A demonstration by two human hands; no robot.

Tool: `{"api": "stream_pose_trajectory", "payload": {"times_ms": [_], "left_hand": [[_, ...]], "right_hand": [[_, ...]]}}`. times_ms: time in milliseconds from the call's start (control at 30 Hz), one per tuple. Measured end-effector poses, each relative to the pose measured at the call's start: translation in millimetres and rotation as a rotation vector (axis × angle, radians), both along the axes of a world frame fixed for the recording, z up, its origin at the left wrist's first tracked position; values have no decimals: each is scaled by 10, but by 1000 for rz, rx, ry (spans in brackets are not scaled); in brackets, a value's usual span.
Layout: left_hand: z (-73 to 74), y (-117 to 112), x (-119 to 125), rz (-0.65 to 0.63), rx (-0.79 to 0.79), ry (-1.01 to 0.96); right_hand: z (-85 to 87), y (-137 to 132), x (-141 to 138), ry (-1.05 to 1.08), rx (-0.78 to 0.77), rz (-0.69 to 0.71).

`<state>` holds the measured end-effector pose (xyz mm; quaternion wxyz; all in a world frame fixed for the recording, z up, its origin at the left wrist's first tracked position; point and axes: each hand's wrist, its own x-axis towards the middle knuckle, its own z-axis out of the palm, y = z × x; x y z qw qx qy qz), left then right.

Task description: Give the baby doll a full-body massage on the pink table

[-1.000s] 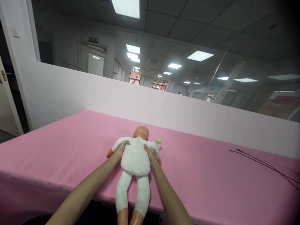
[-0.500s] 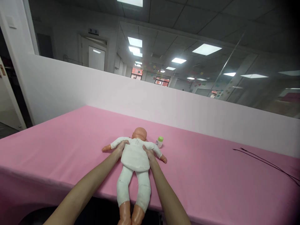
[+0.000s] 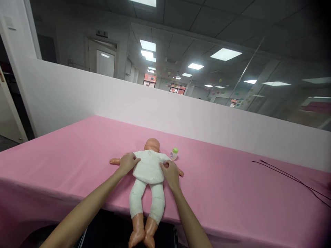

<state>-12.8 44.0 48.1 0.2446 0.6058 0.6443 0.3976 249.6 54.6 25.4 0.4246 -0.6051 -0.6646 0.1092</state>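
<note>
A baby doll in a white cloth suit lies on the pink-covered table. The back of its bald head is toward me at the far end, its face is out of sight, and its feet hang past the near edge. My left hand lies over the doll's left-side upper arm, fingers curled and thumb against its side. On the other side my right hand is bent in the same way at the other upper arm, thumb and forefinger close together on the cloth. Some fingertips are hidden.
A small bottle with a green cap stands just beyond the doll's right-side arm. Thin black cables trail over the table's right side. A low white wall topped with glass borders the table's far side.
The doll lies slightly farther up and left in view. Both hands have shifted from gripping its sides to a higher, more curled hold over its upper arms.
</note>
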Motion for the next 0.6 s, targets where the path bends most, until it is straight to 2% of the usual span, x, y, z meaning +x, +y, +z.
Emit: {"api": "stream_pose_trajectory", "payload": {"times_ms": [67, 100, 167, 233, 333, 433, 500, 600], "left_hand": [[52, -7, 106, -84, 96, 43], [68, -9, 173, -152, 161, 27], [68, -13, 304, -292, 268, -49], [26, -17, 403, -359, 284, -110], [-73, -20, 464, -368, 215, -158], [-128, -18, 453, -356, 163, -234], [-100, -9, 448, -337, 120, -279], [52, 45, 538, -302, 27, -385]], "right_hand": [[22, 11, -91, -99, 116, 77], [9, 32, -133, -121, 120, 137], [-59, 86, -185, -132, 25, 228], [-158, 137, -188, -128, -92, 272], [-296, 175, -145, -130, -152, 302], [-352, 162, -116, -101, -175, 320], [-328, 134, -97, -72, -220, 348], [-213, 107, -5, -18, -241, 406]]}}
